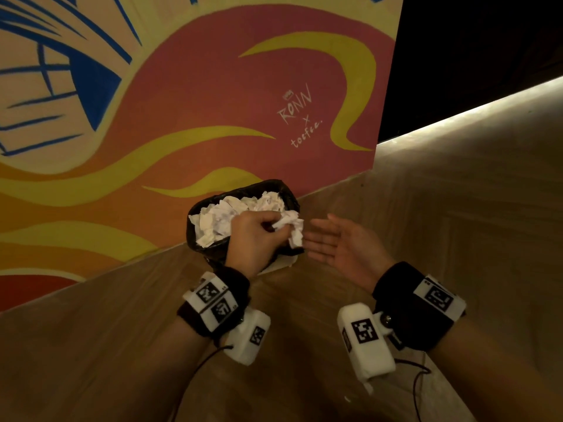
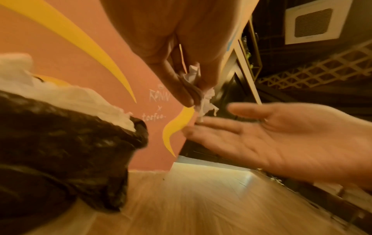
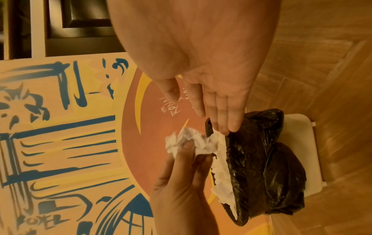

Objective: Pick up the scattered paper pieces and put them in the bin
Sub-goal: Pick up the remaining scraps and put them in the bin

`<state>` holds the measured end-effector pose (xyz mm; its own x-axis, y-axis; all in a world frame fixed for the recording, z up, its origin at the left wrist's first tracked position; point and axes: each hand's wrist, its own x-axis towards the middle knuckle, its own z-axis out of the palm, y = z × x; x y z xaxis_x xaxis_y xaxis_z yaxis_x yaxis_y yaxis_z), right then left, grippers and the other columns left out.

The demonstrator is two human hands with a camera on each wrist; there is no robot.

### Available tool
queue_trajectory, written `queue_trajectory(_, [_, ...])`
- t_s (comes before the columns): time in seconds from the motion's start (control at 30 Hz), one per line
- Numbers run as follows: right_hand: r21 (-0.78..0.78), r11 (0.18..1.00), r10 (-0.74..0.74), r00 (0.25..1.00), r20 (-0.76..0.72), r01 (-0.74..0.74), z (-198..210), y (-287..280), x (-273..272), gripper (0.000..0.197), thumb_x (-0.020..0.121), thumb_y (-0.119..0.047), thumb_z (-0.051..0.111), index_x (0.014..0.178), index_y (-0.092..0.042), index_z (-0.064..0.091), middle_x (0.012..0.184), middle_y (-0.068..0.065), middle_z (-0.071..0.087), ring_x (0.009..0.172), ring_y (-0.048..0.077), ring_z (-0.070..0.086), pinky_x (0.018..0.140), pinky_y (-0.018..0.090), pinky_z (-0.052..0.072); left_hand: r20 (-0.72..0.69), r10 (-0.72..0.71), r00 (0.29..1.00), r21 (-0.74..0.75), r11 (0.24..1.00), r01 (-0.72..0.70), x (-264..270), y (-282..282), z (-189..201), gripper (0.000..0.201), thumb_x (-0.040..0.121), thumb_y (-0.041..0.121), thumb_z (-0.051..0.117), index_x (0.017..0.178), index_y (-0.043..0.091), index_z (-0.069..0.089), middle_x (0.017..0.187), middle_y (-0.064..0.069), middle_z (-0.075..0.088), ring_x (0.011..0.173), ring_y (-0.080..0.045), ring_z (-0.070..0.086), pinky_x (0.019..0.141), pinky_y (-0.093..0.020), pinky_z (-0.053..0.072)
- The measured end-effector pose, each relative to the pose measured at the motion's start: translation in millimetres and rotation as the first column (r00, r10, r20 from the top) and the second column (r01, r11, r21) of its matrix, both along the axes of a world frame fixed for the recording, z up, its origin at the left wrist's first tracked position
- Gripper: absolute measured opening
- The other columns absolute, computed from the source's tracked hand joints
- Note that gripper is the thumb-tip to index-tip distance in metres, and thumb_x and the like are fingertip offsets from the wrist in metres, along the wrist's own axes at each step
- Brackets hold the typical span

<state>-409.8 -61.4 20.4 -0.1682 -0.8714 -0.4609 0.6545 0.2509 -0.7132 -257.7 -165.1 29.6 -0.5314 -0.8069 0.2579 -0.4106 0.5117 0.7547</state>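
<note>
A small bin (image 1: 195, 233) lined with a black bag stands on the wood floor against the painted wall, heaped with crumpled white paper (image 1: 225, 214). My left hand (image 1: 259, 236) hovers over its right rim and pinches a crumpled white paper piece (image 1: 291, 228) between thumb and fingers. The same piece (image 2: 203, 101) hangs from my left fingers in the left wrist view, and it shows in the right wrist view as paper (image 3: 189, 143) next to the bag (image 3: 261, 167). My right hand (image 1: 335, 242) is flat and empty, palm up, just right of the paper.
The mural wall (image 1: 213, 102) rises right behind the bin. Wood floor (image 1: 304, 376) spreads toward me and to the right. A small white scrap (image 1: 347, 399) lies on the floor near my right forearm. A dark opening (image 1: 487, 56) lies at the upper right.
</note>
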Motion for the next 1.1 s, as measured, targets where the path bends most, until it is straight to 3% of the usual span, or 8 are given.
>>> queue_trajectory(0.2, [0.115, 0.989, 0.134, 0.908, -0.397, -0.095, -13, -4, -6, 0.032, 0.1, -0.028, 0.046, 0.11, -0.004, 0.065, 0.106, 0.015, 0.069, 0.091, 0.023, 0.067, 0.083, 0.033, 0.052, 0.009, 0.201, 0.98, 0.036, 0.979, -0.201, 31, -73, -2, 0.022, 0.09, 0.018, 0.063, 0.075, 0.002, 0.066, 0.069, -0.013, 0.065, 0.062, -0.027, 0.064, 0.063, -0.04, 0.056])
queue_trajectory(0.3, [0.354, 0.891, 0.447, 0.418, -0.791, -0.283, -46, 8, -9, 0.029, 0.098, -0.016, 0.048, 0.073, -0.021, 0.062, 0.076, 0.001, 0.064, 0.065, 0.01, 0.057, 0.062, 0.024, 0.044, 0.209, 0.312, 0.927, 0.012, 0.947, -0.321, 49, -108, -23, 0.019, 0.09, 0.023, 0.064, 0.077, 0.008, 0.067, 0.067, -0.005, 0.058, 0.059, -0.022, 0.053, 0.061, -0.033, 0.045])
queue_trajectory(0.37, [0.601, 0.706, 0.69, 0.175, -0.702, -0.374, -86, 28, -10, 0.028, 0.096, -0.014, 0.05, 0.071, -0.02, 0.061, 0.074, -0.003, 0.061, 0.063, 0.007, 0.053, 0.061, 0.021, 0.043, 0.327, 0.324, 0.888, -0.009, 0.94, -0.34, 57, -123, -41, 0.025, 0.089, 0.019, 0.063, 0.066, 0.011, 0.056, 0.056, -0.004, 0.044, 0.05, -0.017, 0.037, 0.054, -0.028, 0.032])
queue_trajectory(0.47, [0.807, 0.449, 0.877, 0.014, -0.481, -0.383, -139, 72, -11, 0.021, 0.093, -0.022, 0.058, 0.098, -0.005, 0.068, 0.087, 0.007, 0.069, 0.071, 0.018, 0.063, 0.066, 0.026, 0.052, 0.498, 0.28, 0.821, -0.001, 0.946, -0.323, 68, -134, -65, 0.03, 0.089, 0.015, 0.062, 0.063, 0.009, 0.048, 0.056, -0.009, 0.039, 0.047, -0.019, 0.028, 0.048, -0.025, 0.023])
queue_trajectory(0.6, [0.9, 0.271, 0.925, -0.166, -0.341, -0.341, -182, 116, -1, 0.031, 0.086, -0.032, 0.068, 0.097, -0.003, 0.068, 0.084, 0.004, 0.061, 0.075, 0.018, 0.058, 0.06, 0.026, 0.045, 0.567, 0.241, 0.787, 0.05, 0.944, -0.325, 65, -138, -75, 0.017, 0.094, 0.014, 0.054, 0.079, 0.013, 0.045, 0.064, -0.011, 0.043, 0.049, -0.023, 0.03, 0.05, -0.033, 0.029])
queue_trajectory(0.77, [0.832, 0.426, 0.868, -0.097, -0.486, -0.355, -207, 131, 25, 0.017, 0.088, -0.028, 0.066, 0.089, -0.026, 0.049, 0.072, -0.015, 0.038, 0.062, -0.001, 0.04, 0.053, 0.012, 0.03, 0.653, 0.169, 0.738, 0.036, 0.967, -0.253, 64, -147, -71, 0.032, 0.091, 0.009, 0.047, 0.064, 0.017, 0.032, 0.059, -0.006, 0.027, 0.051, -0.021, 0.019, 0.05, -0.03, 0.019])
queue_trajectory(0.97, [0.831, 0.45, 0.857, -0.101, -0.505, -0.328, -233, 121, 43, 0.007, 0.092, -0.02, 0.06, 0.086, -0.016, 0.058, 0.089, 0.005, 0.057, 0.093, 0.025, 0.061, 0.077, 0.033, 0.048, 0.71, 0.06, 0.702, 0.022, 0.994, -0.107, 66, -137, -52, 0.023, 0.096, 0.028, 0.045, 0.08, 0.012, 0.046, 0.061, -0.012, 0.032, 0.052, -0.021, 0.021, 0.051, -0.034, 0.022])
queue_trajectory(1.1, [0.807, 0.489, 0.851, -0.024, -0.525, -0.332, -238, 122, 38, 0.008, 0.087, -0.019, 0.067, 0.085, -0.011, 0.068, 0.088, 0.004, 0.061, 0.084, 0.017, 0.058, 0.078, 0.032, 0.05, 0.733, 0.11, 0.671, -0.049, 0.993, -0.109, 69, -132, -45, 0.057, 0.097, 0.045, 0.046, 0.139, 0.006, 0.043, 0.117, -0.026, 0.056, 0.088, -0.038, 0.054, 0.081, -0.051, 0.042])
